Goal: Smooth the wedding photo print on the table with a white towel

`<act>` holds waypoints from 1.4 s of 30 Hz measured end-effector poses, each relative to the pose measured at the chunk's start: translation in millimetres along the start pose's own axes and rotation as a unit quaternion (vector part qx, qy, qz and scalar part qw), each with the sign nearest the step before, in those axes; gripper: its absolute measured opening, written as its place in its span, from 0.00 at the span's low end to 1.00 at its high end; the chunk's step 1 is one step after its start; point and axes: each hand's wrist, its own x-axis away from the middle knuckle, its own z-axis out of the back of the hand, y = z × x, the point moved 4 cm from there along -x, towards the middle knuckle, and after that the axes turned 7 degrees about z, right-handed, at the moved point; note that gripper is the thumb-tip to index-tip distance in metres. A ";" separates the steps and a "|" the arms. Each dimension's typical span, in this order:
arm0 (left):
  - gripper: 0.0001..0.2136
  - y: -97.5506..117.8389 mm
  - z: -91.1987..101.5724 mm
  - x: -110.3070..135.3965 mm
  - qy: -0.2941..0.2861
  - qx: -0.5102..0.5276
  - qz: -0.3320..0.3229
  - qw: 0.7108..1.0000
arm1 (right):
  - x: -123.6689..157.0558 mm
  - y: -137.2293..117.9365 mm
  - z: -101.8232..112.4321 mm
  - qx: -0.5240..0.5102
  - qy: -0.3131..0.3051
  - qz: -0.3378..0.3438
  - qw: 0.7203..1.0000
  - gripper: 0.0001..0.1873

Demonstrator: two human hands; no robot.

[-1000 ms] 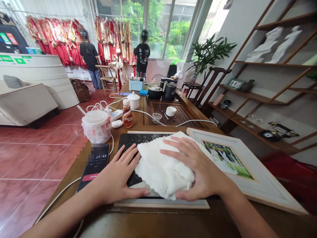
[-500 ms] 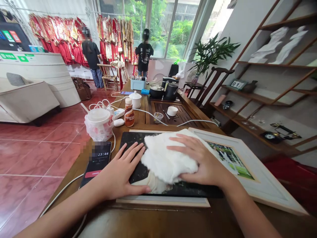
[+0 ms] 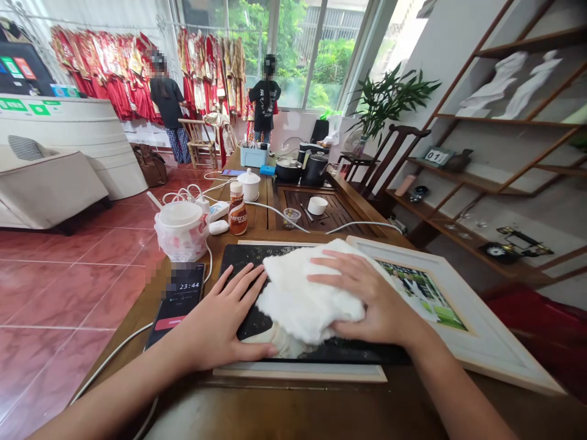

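Observation:
A dark, flat board or picture (image 3: 371,353) with a pale shape near its lower middle lies before me, on top of a light-edged frame (image 3: 302,371). My left hand (image 3: 220,321) rests flat on its left part, fingers spread. Bunched white fluffy cloth (image 3: 298,299) covers much of the middle and upper right. Over the cloth's right side is my right hand (image 3: 371,299), fingers bent across it and thumb at its lower edge. To the right, a white-framed photo (image 3: 458,305) partly slips behind the cloth and right hand.
A phone (image 3: 178,302) and cable lie left of my left hand. Behind stand a plastic-wrapped tub (image 3: 181,229), a brown bottle (image 3: 237,211), a lidded white cup (image 3: 249,185) and a small bowl (image 3: 317,205). Two people stand by clothes racks; shelves (image 3: 509,119) rise at right.
The cloth under my right hand has shifted very slightly toward me and to the left. My left hand stays in place on the board. The camera view has moved a little.

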 end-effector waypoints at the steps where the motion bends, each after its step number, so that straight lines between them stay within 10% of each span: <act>1: 0.45 0.6 0.5 -0.1 -0.001 -0.001 -0.002 1.000 | -2.4 -6.1 -0.6 -0.014 -0.014 0.016 1.000 0.36; 10: 0.48 -0.7 -1.3 -0.1 -0.013 -0.007 0.012 1.000 | 12.6 25.6 1.3 0.030 0.028 -0.054 0.998 0.30; 17: 0.46 0.3 0.0 0.1 -0.005 -0.009 -0.001 1.000 | -0.6 -6.6 -0.7 -0.032 -0.017 0.029 0.999 0.35; 24: 0.47 0.1 -0.4 1.3 0.011 -0.006 -0.001 1.000 | 11.1 23.2 2.5 0.010 0.032 -0.040 0.999 0.30; 42: 0.46 3.2 -2.2 2.7 0.016 -0.007 0.003 1.000 | 6.1 5.1 5.4 -0.009 0.022 -0.005 1.000 0.31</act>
